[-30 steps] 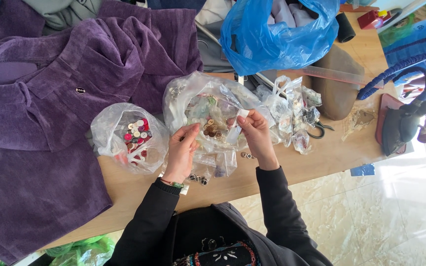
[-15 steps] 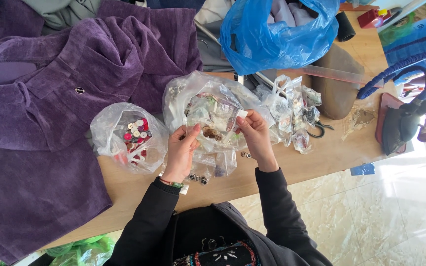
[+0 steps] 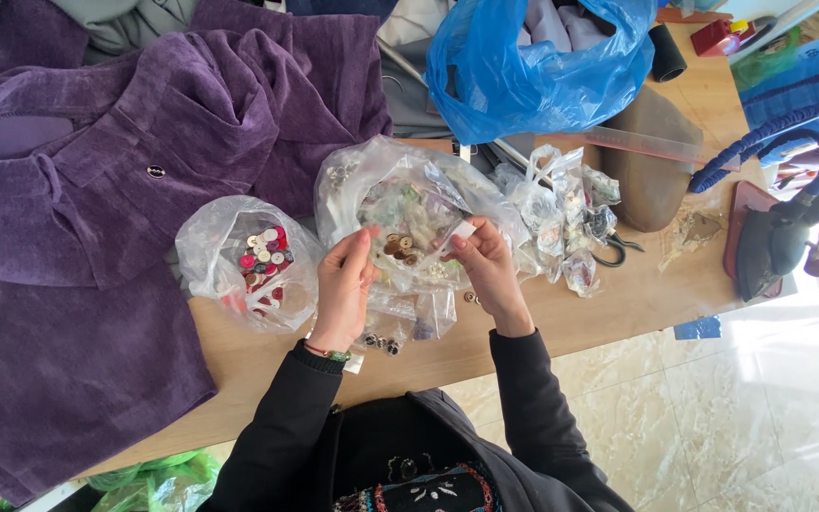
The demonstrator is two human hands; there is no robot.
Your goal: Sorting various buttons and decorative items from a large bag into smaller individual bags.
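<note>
My left hand (image 3: 343, 289) and my right hand (image 3: 485, 270) each pinch an edge of a small clear plastic bag of buttons (image 3: 408, 245), holding it up between them over a bigger crumpled clear bag (image 3: 381, 185). Brown and pale buttons show through the small bag. To the left lies another clear bag with red, pink and white buttons (image 3: 258, 261) on the wooden table (image 3: 609, 318). A few loose buttons (image 3: 378, 341) lie near my left wrist.
A purple corduroy garment (image 3: 97, 237) covers the table's left half. A blue plastic bag (image 3: 542, 66) of cloth sits at the back. More small clear bags (image 3: 571, 223) and scissors (image 3: 609, 251) lie to the right, then a brown pad (image 3: 651, 161) and an iron (image 3: 779, 242).
Both hands have lifted the small button bag slightly and shifted their grip on its edges; the rest stays still.
</note>
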